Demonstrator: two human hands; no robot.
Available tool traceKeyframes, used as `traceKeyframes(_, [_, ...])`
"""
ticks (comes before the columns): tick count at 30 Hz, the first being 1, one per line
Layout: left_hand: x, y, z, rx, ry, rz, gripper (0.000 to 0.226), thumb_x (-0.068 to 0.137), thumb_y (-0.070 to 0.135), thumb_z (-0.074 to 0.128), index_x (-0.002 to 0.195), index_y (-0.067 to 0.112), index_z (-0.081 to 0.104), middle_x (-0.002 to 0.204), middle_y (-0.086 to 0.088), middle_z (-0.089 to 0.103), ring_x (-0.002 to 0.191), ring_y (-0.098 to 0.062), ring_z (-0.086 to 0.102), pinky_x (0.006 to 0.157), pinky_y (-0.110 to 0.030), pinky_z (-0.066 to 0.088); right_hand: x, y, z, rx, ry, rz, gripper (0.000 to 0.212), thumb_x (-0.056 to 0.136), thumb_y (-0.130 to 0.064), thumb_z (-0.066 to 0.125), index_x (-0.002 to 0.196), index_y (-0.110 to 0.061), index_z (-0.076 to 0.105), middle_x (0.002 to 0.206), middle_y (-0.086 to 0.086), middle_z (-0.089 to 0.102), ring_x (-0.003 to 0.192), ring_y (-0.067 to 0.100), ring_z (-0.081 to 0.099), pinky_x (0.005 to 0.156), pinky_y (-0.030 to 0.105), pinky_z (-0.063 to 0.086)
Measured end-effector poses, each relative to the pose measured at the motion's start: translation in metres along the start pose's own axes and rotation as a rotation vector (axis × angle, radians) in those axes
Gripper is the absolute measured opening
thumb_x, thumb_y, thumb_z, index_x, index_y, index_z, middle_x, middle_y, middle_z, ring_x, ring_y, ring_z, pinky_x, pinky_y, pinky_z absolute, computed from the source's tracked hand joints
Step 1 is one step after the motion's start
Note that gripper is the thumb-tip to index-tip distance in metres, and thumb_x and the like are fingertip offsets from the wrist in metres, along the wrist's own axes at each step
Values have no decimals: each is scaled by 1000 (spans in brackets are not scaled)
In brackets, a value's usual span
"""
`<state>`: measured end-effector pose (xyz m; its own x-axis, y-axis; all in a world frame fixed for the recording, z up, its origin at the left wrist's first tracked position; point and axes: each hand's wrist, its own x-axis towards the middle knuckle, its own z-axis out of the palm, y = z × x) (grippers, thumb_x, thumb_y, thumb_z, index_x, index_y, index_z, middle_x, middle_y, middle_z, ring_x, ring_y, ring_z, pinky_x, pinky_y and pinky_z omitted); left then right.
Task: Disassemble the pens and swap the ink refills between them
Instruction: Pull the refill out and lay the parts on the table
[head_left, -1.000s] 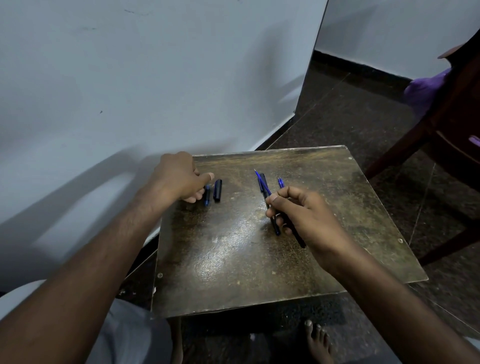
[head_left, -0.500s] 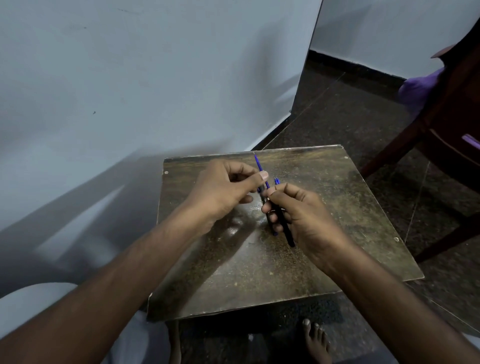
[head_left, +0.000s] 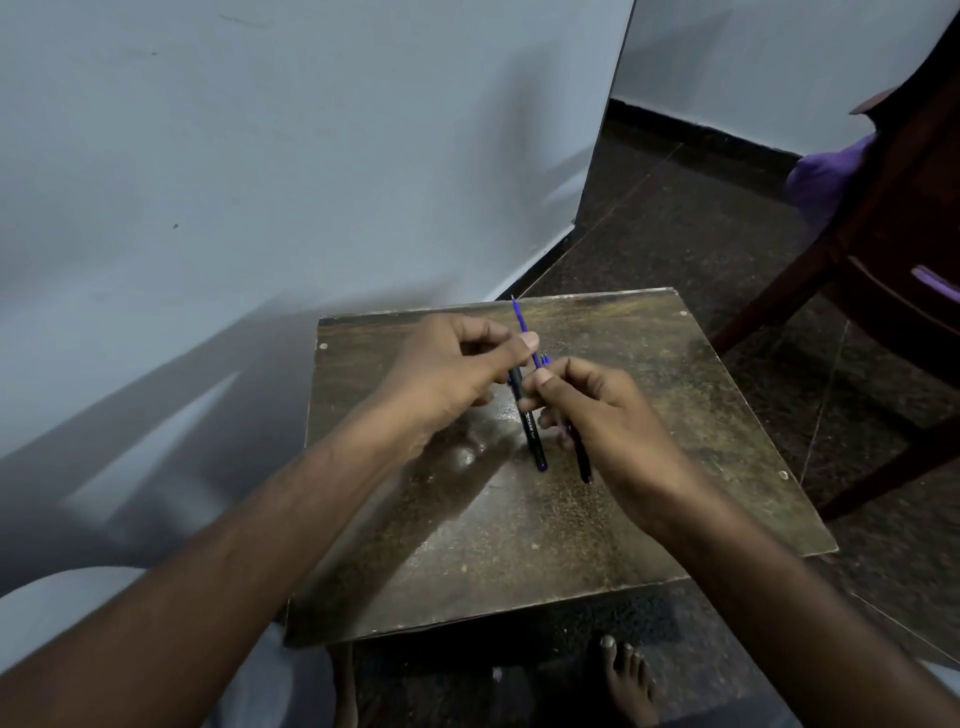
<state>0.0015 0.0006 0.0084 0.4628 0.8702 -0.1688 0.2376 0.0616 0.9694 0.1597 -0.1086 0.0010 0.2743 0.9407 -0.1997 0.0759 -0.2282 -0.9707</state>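
Both my hands meet above the middle of a small worn wooden table. My right hand grips two black pen barrels side by side: one with white print and a second one closer to my palm. A thin blue refill sticks up and away from the printed barrel, and my left hand pinches it between thumb and fingers. The short blue tip of another refill shows just above my right fingers. The pen caps are hidden behind my left hand.
A pale wall runs along the left, close behind the table. A dark wooden chair with purple cloth stands at the right on the dark floor. My bare foot is under the table's near edge.
My left hand left the two caps at the table's left, moved right to the pens and took hold of the long blue refill. My right hand kept both barrels almost still.
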Motion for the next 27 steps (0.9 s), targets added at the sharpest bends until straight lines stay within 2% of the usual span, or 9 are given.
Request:
traceKeyframes(2, [-6, 2, 10, -21, 2, 1, 19, 101, 42, 75, 99, 27, 86, 96, 8, 85, 84, -3, 77, 69, -23, 60, 0, -4, 2, 187, 1, 60, 25, 110, -26, 56, 94, -22, 75, 90, -4, 77, 71, 2, 61, 56, 17, 44])
traceKeyframes(4, [-11, 2, 15, 106, 2, 66, 18, 106, 41, 68, 108, 31, 83, 102, 9, 84, 88, -8, 77, 71, -28, 62, 0, -10, 0, 461, -5, 129, 28, 110, -22, 53, 90, -20, 72, 91, 1, 72, 70, 8, 58, 57, 23, 40])
traceKeyframes(8, [-20, 1, 29, 471, -25, 217, 29, 92, 59, 77, 116, 42, 76, 98, 20, 70, 78, 4, 65, 73, -24, 52, -1, -21, -8, 738, -97, 176, 19, 105, -28, 56, 88, -21, 64, 114, 16, 63, 89, 20, 53, 73, 31, 41])
traceKeyframes(10, [-23, 1, 34, 624, 39, 286, 37, 84, 69, 76, 111, 45, 77, 93, 23, 59, 84, 9, 54, 72, -19, 40, -3, -24, -6, 809, -142, 182, 17, 103, -28, 58, 89, -20, 62, 117, 17, 61, 86, 20, 53, 81, 30, 45])
traceKeyframes(13, [-24, 2, 36, 673, 84, 313, 45, 79, 77, 75, 110, 45, 80, 89, 30, 50, 84, 16, 45, 68, -12, 30, -5, -25, -4, 816, -140, 181, 23, 110, -27, 52, 90, -19, 61, 125, 19, 50, 85, 18, 54, 85, 30, 46])
traceKeyframes(17, [-21, 4, 33, 685, 100, 288, 32, 79, 69, 83, 91, 38, 84, 66, 28, 58, 61, 14, 58, 55, -6, 30, -6, -28, -1, 788, -141, 160, 21, 108, -26, 53, 90, -19, 61, 126, 19, 46, 91, 19, 54, 93, 34, 43])
traceKeyframes(20, [-20, 5, 29, 662, 51, 218, 24, 79, 59, 86, 86, 36, 83, 62, 24, 66, 66, 22, 64, 52, -5, 37, -7, -29, 4, 739, -174, 96, 15, 100, -26, 59, 88, -17, 61, 120, 17, 52, 91, 19, 60, 92, 34, 50])
traceKeyframes(24, [-19, 8, 25, 635, 48, 174, 24, 78, 55, 87, 86, 33, 83, 69, 19, 77, 61, 7, 72, 64, -25, 64, -10, -32, 5, 618, -200, 50, 16, 99, -32, 60, 90, -18, 63, 107, 5, 69, 93, 20, 73, 69, 30, 61])
traceKeyframes(27, [-18, 9, 24, 613, 80, 114, 18, 78, 51, 82, 77, 33, 82, 69, 16, 79, 65, 1, 75, 70, -36, 67, -9, -31, 4, 600, -194, 62, 16, 98, -34, 63, 90, -20, 66, 112, 4, 70, 99, 24, 75, 74, 38, 64])
